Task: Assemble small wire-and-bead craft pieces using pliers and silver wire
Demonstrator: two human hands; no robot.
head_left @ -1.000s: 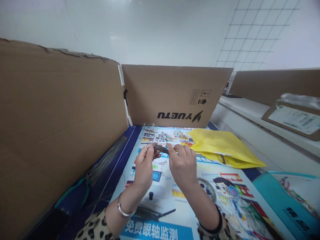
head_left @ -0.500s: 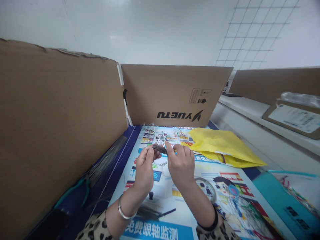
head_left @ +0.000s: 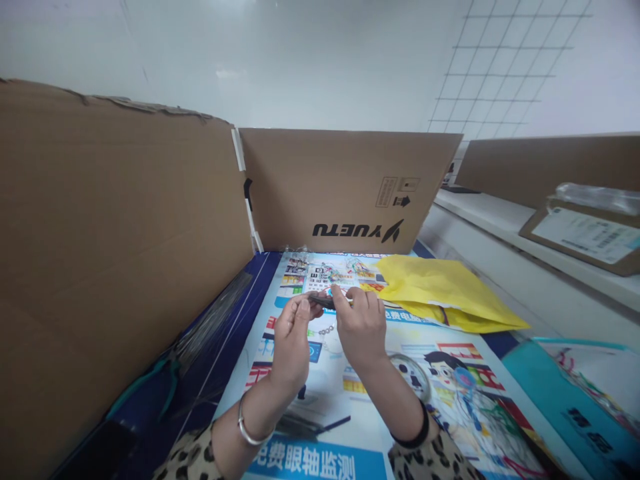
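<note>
My left hand (head_left: 294,337) pinches one end of a small, slender dark thing (head_left: 324,302), its thumb and fingertips pressed together. From the other side, the fingers of my right hand (head_left: 363,327) close on its other end, with the index finger stretched along it. Fingers cover much of this thing, so its kind does not show. Just below it, a short row of pearl-like beads (head_left: 326,330) shows over the printed poster (head_left: 320,393). Between my forearms lies a bundle of thin dark strips (head_left: 300,425).
Cardboard walls stand at the left (head_left: 120,253) and back (head_left: 345,180). A yellow padded envelope (head_left: 445,293) lies at the right. Nearer are a round clear dish (head_left: 410,377) and a teal pouch (head_left: 565,400). Thin wire-like strands (head_left: 215,317) lie along the left wall.
The dark thing has turned slightly between my fingers and looks narrower. Both hands stay in nearly the same place, and the view has shifted a little.
</note>
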